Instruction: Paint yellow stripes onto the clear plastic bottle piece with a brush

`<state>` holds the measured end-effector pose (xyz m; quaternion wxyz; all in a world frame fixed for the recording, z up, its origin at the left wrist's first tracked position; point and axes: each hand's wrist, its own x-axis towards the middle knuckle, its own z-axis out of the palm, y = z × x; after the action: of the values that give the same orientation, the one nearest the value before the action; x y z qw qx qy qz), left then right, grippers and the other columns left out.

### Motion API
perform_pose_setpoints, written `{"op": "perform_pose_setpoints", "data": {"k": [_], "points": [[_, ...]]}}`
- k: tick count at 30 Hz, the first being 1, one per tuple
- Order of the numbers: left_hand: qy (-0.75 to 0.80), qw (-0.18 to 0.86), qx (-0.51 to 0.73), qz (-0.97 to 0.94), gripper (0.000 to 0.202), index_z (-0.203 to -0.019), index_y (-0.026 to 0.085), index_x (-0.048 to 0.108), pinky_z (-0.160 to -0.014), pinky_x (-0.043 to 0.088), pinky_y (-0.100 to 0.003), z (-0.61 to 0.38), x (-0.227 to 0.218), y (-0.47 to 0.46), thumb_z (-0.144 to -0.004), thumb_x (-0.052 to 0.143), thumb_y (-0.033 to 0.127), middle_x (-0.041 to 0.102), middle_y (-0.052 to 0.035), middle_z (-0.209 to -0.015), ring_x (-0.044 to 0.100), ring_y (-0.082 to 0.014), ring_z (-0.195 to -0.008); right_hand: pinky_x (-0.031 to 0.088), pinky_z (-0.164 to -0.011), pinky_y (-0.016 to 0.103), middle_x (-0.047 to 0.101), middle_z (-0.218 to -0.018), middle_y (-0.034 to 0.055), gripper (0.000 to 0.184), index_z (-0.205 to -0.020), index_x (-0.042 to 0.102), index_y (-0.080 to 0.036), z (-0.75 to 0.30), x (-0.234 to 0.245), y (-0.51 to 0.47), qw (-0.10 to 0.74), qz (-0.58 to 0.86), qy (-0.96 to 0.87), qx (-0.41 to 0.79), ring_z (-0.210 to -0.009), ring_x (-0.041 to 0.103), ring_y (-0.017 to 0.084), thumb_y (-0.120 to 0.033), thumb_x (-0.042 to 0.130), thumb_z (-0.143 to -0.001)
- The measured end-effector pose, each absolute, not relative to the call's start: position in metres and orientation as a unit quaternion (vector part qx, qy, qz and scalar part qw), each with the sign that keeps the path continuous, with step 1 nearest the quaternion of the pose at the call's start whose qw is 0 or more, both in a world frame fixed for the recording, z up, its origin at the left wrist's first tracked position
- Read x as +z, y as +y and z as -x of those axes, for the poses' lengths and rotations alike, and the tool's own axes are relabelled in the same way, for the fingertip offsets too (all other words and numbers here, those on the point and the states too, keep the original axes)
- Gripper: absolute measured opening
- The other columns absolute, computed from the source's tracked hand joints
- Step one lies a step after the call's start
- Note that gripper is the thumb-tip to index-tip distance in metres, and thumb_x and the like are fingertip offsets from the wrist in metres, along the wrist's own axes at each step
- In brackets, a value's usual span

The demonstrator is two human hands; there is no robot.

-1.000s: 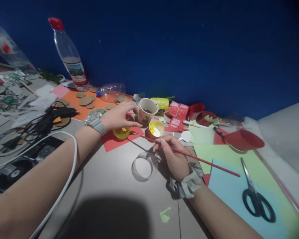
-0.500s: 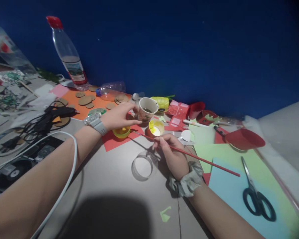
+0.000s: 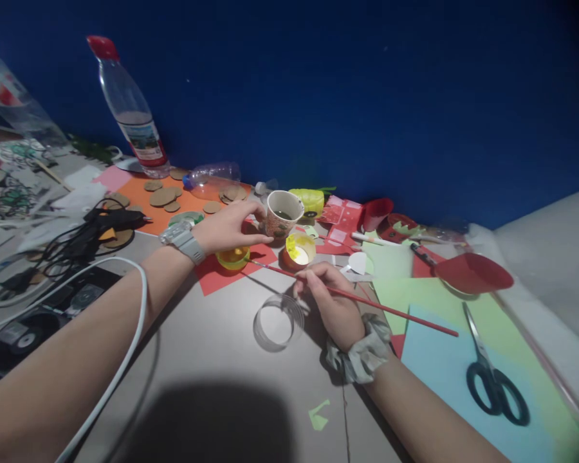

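My right hand (image 3: 330, 299) is pinched on a long red paintbrush (image 3: 390, 308). The brush tip reaches left to a small yellow tub (image 3: 233, 258) with orange-yellow paint in it. My left hand (image 3: 236, 225), a watch on its wrist, reaches over this tub with thumb and fingers apart. Its fingertips are beside a paper cup (image 3: 280, 226) of dark liquid; whether they touch it I cannot tell. Between the hands stands a small container (image 3: 299, 251) smeared yellow inside. A clear plastic ring (image 3: 277, 323) lies on the table in front of it.
Scissors (image 3: 492, 379) lie on blue paper (image 3: 429, 366) at the right, near a red cut bottle piece (image 3: 473, 273). A tall bottle (image 3: 142, 138) stands at the back left. A white cable (image 3: 137, 321) crosses my left forearm. The blue wall (image 3: 318, 96) closes off the back.
The view has shifted slightly. Both hands hold nearly the same poses, with the brush still in the right hand and its tip still at the yellow tub.
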<state>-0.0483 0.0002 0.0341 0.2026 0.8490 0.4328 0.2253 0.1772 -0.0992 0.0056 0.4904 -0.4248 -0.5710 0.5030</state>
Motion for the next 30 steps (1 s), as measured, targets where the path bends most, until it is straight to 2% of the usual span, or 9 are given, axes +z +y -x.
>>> {"op": "perform_pose_setpoints", "data": {"k": [8,18,24,30], "points": [[0.433,0.152,0.23,-0.858,0.048,-0.097,0.016,0.057,-0.08,0.043,-0.035,0.046,0.046,-0.004,-0.077,0.055,0.059,0.062,-0.0071,-0.097,0.057,-0.0225,-0.09,0.042,-0.051,0.019,0.06,-0.063,-0.0043,0.017,-0.078,0.059,-0.021,-0.178,0.005,-0.1,0.533,0.414,-0.527,0.517,-0.055,0.054,0.007,-0.031,0.053,-0.09],[0.356,0.086,0.264,-0.892,0.044,-0.104,0.014,0.056,-0.087,0.042,-0.036,0.054,0.053,-0.003,-0.091,0.032,0.048,0.063,-0.0112,-0.101,0.057,-0.0236,-0.095,0.046,-0.054,0.02,0.06,-0.063,-0.0032,0.018,-0.077,0.061,-0.02,-0.179,0.005,-0.099,0.534,0.414,-0.529,0.512,-0.056,0.055,0.008,-0.031,0.054,-0.088],[0.451,0.09,0.222,-0.86,0.044,-0.108,0.016,0.056,-0.087,0.043,-0.036,0.046,0.057,-0.006,-0.089,0.037,0.051,0.063,-0.01,-0.106,0.057,-0.0234,-0.097,0.049,-0.06,0.023,0.06,-0.062,-0.0028,0.019,-0.075,0.06,-0.021,-0.18,0.004,-0.098,0.523,0.417,-0.545,0.506,-0.058,0.056,0.01,-0.033,0.054,-0.088],[0.545,0.023,0.158,-0.823,0.042,-0.105,0.017,0.056,-0.086,0.043,-0.041,0.04,0.041,-0.005,-0.085,0.043,0.052,0.059,-0.0117,-0.108,0.054,-0.0286,-0.1,0.048,-0.062,0.026,0.061,-0.065,-0.0015,0.021,-0.079,0.061,-0.021,-0.179,0.005,-0.099,0.49,0.419,-0.554,0.527,-0.062,0.057,0.011,-0.038,0.053,-0.088]]}}
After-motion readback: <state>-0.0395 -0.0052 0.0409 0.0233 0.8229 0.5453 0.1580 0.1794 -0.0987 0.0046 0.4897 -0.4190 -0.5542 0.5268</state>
